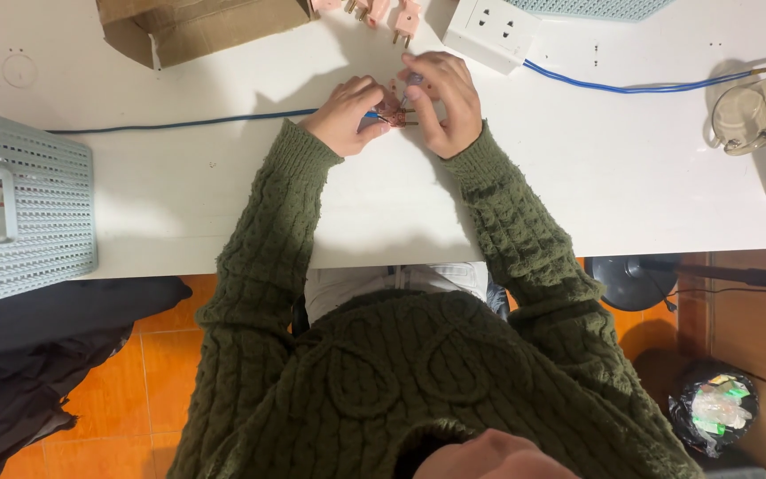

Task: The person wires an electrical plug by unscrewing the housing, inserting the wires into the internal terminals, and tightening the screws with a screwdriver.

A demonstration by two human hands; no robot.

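Green-sleeved left hand (pixel 345 113) and right hand (pixel 445 99), upper centre, pinching blue cable (pixel 179 122) end and pink plug (pixel 396 113), wiring apparently unfinished.

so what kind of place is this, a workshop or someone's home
Probably a home workbench for small electrical assembly: a white table on orange floor tiles, with a power strip, loose pink plugs and a blue cable that both hands work on.

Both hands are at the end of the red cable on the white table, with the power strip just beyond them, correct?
Not quite: the head view shows the cable is blue, not red. Left hand and right hand do meet at its end on the white table, power strip just beyond.
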